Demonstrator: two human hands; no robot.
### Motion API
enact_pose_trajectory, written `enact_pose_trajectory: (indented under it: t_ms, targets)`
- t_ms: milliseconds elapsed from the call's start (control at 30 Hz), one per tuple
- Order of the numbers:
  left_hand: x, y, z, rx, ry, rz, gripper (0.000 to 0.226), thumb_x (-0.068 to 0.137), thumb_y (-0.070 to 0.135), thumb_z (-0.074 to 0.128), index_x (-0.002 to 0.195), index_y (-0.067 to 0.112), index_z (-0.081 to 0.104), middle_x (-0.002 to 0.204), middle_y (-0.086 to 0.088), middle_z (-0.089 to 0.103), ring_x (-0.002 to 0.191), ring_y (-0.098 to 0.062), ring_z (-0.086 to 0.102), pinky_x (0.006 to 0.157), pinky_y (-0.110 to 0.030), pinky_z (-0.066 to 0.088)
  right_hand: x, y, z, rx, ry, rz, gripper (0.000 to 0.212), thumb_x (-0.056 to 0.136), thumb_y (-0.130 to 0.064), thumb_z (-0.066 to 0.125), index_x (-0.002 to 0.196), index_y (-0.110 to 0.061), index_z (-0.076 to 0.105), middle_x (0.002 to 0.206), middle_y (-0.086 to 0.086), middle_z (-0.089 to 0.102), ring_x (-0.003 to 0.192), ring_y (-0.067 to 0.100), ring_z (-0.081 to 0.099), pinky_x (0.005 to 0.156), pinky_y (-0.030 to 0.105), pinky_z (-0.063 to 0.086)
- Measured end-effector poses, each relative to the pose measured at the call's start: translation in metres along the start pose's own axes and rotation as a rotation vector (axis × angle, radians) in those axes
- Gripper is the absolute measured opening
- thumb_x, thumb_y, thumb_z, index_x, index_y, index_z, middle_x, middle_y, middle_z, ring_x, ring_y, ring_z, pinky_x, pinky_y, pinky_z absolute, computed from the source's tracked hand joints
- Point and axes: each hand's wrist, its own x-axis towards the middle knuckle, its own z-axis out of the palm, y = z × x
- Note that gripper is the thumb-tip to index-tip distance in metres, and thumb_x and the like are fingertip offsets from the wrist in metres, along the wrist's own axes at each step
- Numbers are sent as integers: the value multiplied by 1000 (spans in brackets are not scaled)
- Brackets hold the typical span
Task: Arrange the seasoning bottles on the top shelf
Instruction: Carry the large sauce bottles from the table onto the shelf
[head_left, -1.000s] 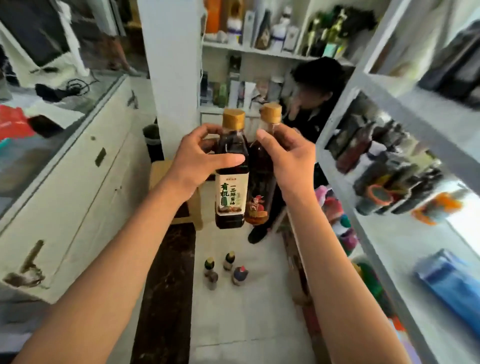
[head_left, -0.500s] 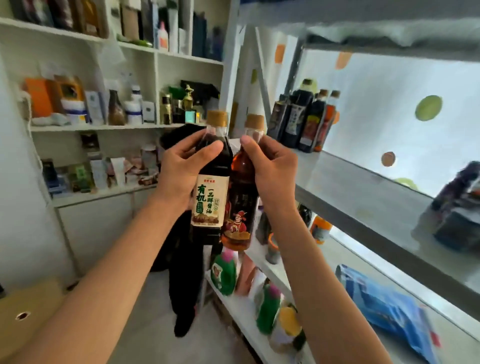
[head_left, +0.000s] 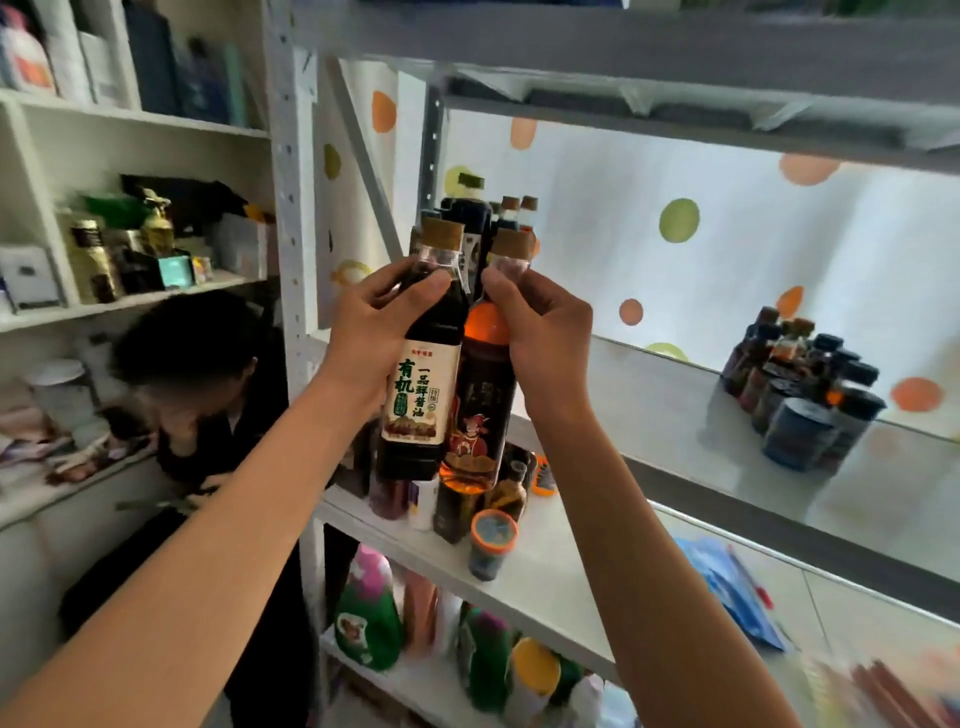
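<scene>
Left hand (head_left: 371, 332) grips a soy sauce bottle (head_left: 423, 374), right hand (head_left: 543, 338) a vinegar bottle (head_left: 480, 400) (touching, centre frame); knocking could topple bottles (head_left: 485, 223) on the top shelf (head_left: 675, 415).

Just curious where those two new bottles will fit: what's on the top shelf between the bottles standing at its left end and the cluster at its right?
In the head view, nothing: the top shelf is bare between the left bottles and the right cluster.

two bare forearms, no sleeves, unadorned grips
</scene>
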Motion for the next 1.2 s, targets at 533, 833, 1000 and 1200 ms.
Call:
enact_pose_trajectory:
  t_ms: [533, 833, 1000, 1200]
  targets:
    - [133, -71, 63, 104, -18, 54, 27, 87, 17, 70, 114, 14, 68, 92, 2, 75, 85, -15, 70, 77, -30, 56, 134, 66, -40, -184, 126, -28, 20, 87, -43, 70, 89, -24, 77, 75, -5, 75, 73, 17, 71, 74, 43, 56]
    - [160, -118, 47, 173, -28, 21, 38, 89, 26, 67, 126, 19, 62, 108, -2, 72, 99, -16, 69, 83, -30, 55, 154, 112, -35, -234, 65, -36, 20, 92, -44, 64, 100, -29, 73, 79, -7, 74, 75, 12, 69, 73, 36, 54]
    - [139, -125, 38, 405, -181, 40, 40, 87, 22, 69, 119, 38, 53, 109, 9, 66, 98, -1, 65, 75, -16, 51, 143, 129, -48, -236, -18, -26, 27, 99, -47, 51, 112, -27, 65, 93, -5, 74, 86, 13, 70, 78, 42, 57]
    - [108, -164, 2, 663, -120, -120, 83, 70, 21, 86, 129, 29, 29, 124, 12, 48, 111, -4, 52, 87, -17, 43, 107, 154, -69, -388, -191, 136, 53, 90, -32, 66, 139, -39, 46, 117, -8, 70, 107, 10, 66, 92, 44, 57]
